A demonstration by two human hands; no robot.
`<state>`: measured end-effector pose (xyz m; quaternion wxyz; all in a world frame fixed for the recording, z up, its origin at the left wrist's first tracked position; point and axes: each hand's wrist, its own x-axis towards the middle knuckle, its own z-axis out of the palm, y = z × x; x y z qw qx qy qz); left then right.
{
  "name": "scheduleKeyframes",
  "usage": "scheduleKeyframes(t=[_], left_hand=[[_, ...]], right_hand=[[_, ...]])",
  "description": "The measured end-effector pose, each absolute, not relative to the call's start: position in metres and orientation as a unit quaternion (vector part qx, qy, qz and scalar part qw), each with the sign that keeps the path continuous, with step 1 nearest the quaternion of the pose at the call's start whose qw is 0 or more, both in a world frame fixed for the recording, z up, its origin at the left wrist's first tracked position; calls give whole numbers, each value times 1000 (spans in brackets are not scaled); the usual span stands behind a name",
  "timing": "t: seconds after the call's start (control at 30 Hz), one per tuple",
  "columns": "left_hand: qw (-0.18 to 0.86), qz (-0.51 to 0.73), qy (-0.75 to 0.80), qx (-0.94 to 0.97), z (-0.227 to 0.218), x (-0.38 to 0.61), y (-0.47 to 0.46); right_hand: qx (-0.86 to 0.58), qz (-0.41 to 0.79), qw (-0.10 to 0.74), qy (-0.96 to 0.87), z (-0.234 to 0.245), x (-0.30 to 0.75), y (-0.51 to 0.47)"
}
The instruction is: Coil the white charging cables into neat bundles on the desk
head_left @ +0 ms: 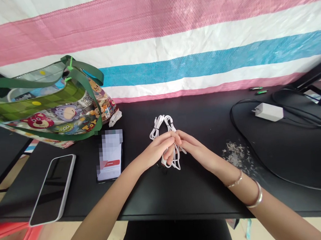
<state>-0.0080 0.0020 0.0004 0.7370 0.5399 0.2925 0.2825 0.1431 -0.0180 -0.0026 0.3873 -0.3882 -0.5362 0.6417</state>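
Note:
My left hand and my right hand meet over the middle of the black table, fingers closed and overlapping. Between them is a white cable, its loops showing below my fingers and a short end sticking out on the right. My fingers hide part of it. Just beyond my hands lie two coiled white cables, one on the left and one on the right, each bound with a dark tie. The right coil's near end is covered by my fingers.
A lit phone and a dark-screened phone in a pale case lie to the left. Behind them stands a cartoon-print bag. At right are a white charger, black cords and pale scraps.

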Motion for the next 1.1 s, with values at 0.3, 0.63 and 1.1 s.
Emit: scheduleKeyframes(t=[0.3, 0.63, 1.1], left_hand=[[755, 281, 277, 524, 0, -9, 4], [757, 265, 286, 525, 1, -12, 7], [742, 264, 280, 548, -1, -14, 8]], right_hand=[[-381, 677, 387, -495, -8, 144, -18], [-372, 660, 417, -501, -30, 143, -11], [-397, 660, 401, -496, -12, 144, -14]])
